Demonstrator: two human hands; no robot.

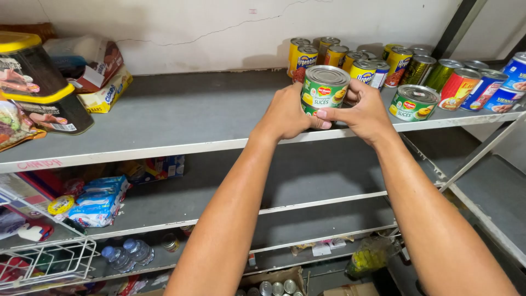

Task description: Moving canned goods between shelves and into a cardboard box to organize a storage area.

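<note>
Left hand [286, 116] and right hand [366, 112] together grip one green-labelled can [324, 90], fingers wrapped round its sides from opposite directions. Can position: upright, at the front edge of the top grey shelf [181, 118]; contact with the shelf surface cannot be confirmed. Second green-labelled can [413, 102]: standing on the shelf just to the right of the right hand. Row of yellow cans [329, 55]: behind, against the wall. Black-and-yellow tubs [35, 82]: far left of the same shelf, well apart.
</note>
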